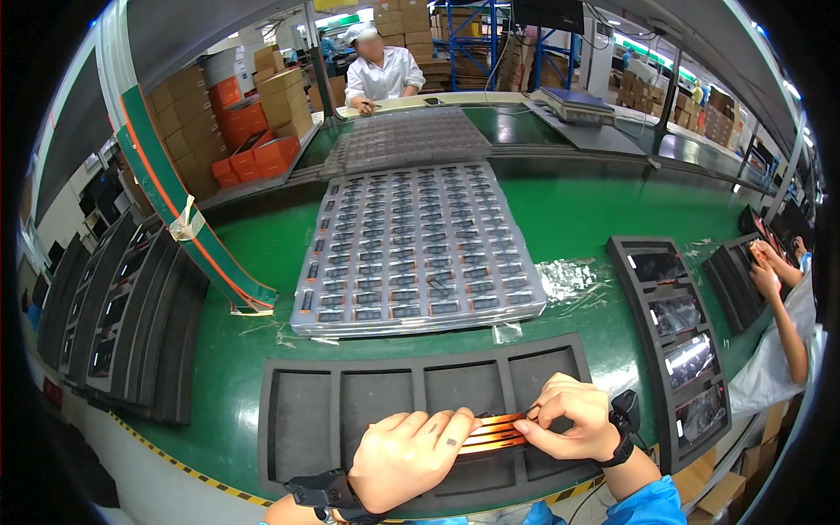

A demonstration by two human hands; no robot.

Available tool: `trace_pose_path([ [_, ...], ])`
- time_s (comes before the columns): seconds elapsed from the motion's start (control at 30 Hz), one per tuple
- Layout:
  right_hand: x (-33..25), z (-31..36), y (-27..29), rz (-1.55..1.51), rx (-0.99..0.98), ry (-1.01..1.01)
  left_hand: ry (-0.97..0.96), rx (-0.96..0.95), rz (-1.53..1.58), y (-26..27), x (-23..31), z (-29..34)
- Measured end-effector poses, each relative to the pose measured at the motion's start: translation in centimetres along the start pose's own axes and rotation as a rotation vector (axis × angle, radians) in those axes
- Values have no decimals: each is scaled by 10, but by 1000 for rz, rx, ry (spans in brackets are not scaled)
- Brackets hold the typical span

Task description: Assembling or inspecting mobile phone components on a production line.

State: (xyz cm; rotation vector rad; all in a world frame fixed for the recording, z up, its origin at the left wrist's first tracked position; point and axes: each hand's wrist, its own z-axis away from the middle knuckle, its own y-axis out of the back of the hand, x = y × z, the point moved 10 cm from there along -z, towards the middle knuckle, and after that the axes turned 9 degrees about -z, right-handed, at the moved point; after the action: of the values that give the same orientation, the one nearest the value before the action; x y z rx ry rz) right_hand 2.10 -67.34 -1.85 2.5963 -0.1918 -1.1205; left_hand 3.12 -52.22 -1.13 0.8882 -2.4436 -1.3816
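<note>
My left hand is closed around one end of several thin, shiny copper-orange strips, its back facing up. At their other end my right hand pinches the strips between thumb and fingers, and a small dark tip shows there. Both hands hang over a black foam tray with a row of wide compartments. The compartments I can see hold nothing, though my hands and wrists cover parts of them. Black devices are strapped to both wrists. Whether the strips are joined together, I cannot tell.
Ahead lies a clear plastic tray filled with rows of small dark parts. Right of me, another foam tray holds dark glossy panels. Foam trays lean at left beside a green post. Co-worker's hands work at right.
</note>
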Motion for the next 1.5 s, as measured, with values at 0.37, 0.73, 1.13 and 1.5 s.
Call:
trace_pose_path([
  [0.37, 8, 6, -17, 21, -238, -50, 12, 5, -11, 10, 0, -5],
  [0.73, -7, 8, -23, 86, -244, 113, 10, -18, -23, -2, 0, 0],
  [1.13, -13, -2, -26, 132, -285, 108, 29, -11, 2, 8, -2, -4],
  [1.5, -11, 4, -14, 38, -149, 121, 14, -13, -13, 0, 0, -1],
])
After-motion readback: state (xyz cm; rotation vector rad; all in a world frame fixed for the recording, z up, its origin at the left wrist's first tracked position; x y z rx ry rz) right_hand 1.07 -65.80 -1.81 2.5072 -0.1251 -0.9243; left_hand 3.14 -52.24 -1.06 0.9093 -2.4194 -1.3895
